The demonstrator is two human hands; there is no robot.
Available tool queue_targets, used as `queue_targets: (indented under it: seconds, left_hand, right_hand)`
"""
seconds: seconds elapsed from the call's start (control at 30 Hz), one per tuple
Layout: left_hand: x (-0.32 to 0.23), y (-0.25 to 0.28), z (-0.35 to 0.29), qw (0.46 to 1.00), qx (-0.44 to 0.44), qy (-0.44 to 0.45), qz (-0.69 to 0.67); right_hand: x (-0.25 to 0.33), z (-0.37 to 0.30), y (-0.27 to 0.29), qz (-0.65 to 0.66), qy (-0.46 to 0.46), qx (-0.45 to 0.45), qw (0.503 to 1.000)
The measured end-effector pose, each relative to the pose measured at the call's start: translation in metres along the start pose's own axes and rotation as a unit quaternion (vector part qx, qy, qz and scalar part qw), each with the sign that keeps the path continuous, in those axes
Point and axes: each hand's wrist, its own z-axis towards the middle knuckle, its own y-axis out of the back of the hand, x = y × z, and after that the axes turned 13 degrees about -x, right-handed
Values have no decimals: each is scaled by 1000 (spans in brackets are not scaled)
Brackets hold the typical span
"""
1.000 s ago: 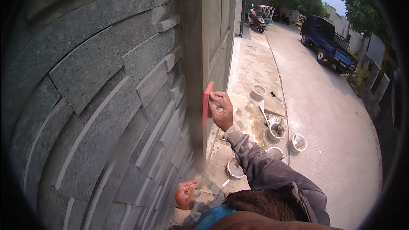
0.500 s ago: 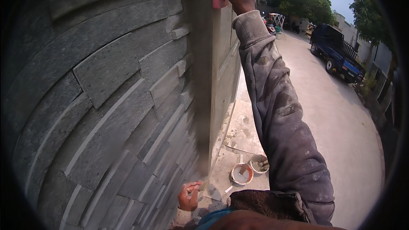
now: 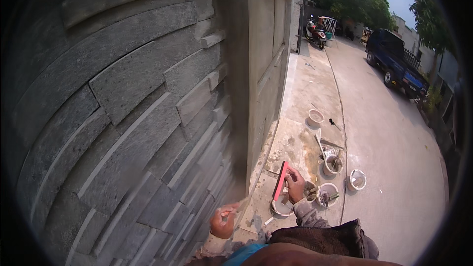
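Note:
My right hand (image 3: pixel 295 185) is closed on a long, flat red plastering float (image 3: pixel 280 181), tilted with its thin edge toward me. The float is above a round bucket (image 3: pixel 282 209) with greyish contents, partly covering it. Close to the lower part of the grey stone-clad wall (image 3: pixel 143 113), my left hand (image 3: pixel 224 220) is raised with its fingers curved. Motion smears those fingertips, and I cannot make out whether anything is between them.
Several buckets stand on the pavement: one with tools (image 3: pixel 332 165), another with tools (image 3: pixel 327 195), a pale one (image 3: pixel 356 180) and one farther off (image 3: pixel 315 117). A smooth grey pillar (image 3: pixel 234 83) edges the wall. A motorcycle (image 3: pixel 316 33) and blue pickup (image 3: pixel 396 64) are parked beyond.
My right hand has come down from high beside the pillar to the bucket, still holding the red float. My left hand has risen slightly. More buckets now show.

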Motion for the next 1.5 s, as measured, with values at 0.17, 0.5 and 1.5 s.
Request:
queue_targets:
  seconds: [0.17,0.5,1.5]
  left_hand:
    - [-3,-45,27,976,62,-179,-109]
    - [-4,-37,8,953,167,-219,-125]
    - [23,2,-27,996,63,-42,-49]
  right_hand:
    - [-17,-47,46,182,-252,80,947]
    - [40,-14,16,268,-181,124,938]
    - [549,65,-203,-449,774,-204,398]
